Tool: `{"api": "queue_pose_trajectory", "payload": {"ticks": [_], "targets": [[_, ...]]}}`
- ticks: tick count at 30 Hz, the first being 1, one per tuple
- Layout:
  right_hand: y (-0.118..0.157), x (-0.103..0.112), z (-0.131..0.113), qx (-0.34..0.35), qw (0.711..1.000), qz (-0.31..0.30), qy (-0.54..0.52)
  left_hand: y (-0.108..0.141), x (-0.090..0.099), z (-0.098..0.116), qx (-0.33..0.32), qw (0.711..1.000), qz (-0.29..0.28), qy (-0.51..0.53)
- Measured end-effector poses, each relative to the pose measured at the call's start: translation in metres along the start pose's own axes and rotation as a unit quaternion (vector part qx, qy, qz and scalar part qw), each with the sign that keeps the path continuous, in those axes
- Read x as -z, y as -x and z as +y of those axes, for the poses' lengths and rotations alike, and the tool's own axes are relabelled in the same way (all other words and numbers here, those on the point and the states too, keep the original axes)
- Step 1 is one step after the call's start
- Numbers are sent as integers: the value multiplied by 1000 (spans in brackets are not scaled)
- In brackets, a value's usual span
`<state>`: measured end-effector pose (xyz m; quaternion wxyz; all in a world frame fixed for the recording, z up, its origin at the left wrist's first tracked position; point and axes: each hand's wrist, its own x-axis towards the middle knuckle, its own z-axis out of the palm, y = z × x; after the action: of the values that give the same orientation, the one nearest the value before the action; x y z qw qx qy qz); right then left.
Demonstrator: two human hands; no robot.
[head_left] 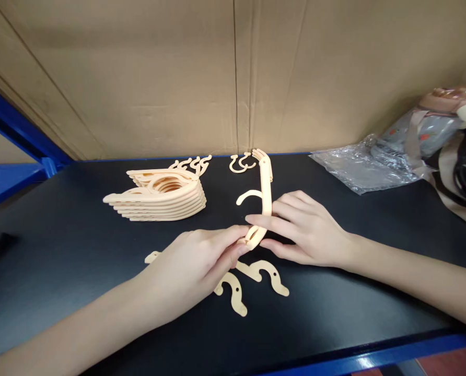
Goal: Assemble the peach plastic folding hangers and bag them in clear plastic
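Both hands meet at the middle of a black table (60, 250). My left hand (196, 263) pinches the near end of a cream plastic hanger piece (265, 196) that stands on edge and runs away from me. My right hand (305, 230) grips the same piece from the right, fingers laid along its lower part. Under my left hand lie loose cream hanger parts (256, 274) with curved ends and small holes, flat on the table.
A stack of several cream hangers (160, 198) sits left of centre. Two small cream hooks (243, 163) lie near the back edge. A crumpled clear plastic bag (377, 162) and dark gear lie at the right. Cardboard (233, 73) walls the back.
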<state>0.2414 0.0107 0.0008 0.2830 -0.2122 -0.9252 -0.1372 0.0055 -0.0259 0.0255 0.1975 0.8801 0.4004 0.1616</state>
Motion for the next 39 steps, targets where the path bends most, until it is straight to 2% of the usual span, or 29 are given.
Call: {"api": "queue_pose_trajectory", "payload": {"ticks": [2, 4, 8, 11, 18, 25, 32, 39], "targets": [[-1, 0, 0, -33, 999, -14, -32, 2, -3, -5, -40, 998, 25, -51], [-1, -1, 2, -105, 992, -27, -70, 3, -5, -11, -81, 992, 56, -84], [1, -5, 13, -272, 948, -59, -154, 1, -2, -18, -123, 980, 100, -116], [4, -9, 19, -333, 919, -70, -197, -1, -1, -21, -129, 975, 105, -149], [5, -8, 19, -326, 923, -81, -189, -7, -6, -28, -123, 977, 100, -145], [6, -13, 21, -295, 933, -58, -196, -9, -7, -25, -101, 980, 82, -153], [4, -11, 18, -296, 933, -89, -184, -10, -10, -25, -108, 978, 90, -153], [3, -10, 18, -246, 947, -98, -184, -10, -9, -27, -82, 986, 92, -112]]}}
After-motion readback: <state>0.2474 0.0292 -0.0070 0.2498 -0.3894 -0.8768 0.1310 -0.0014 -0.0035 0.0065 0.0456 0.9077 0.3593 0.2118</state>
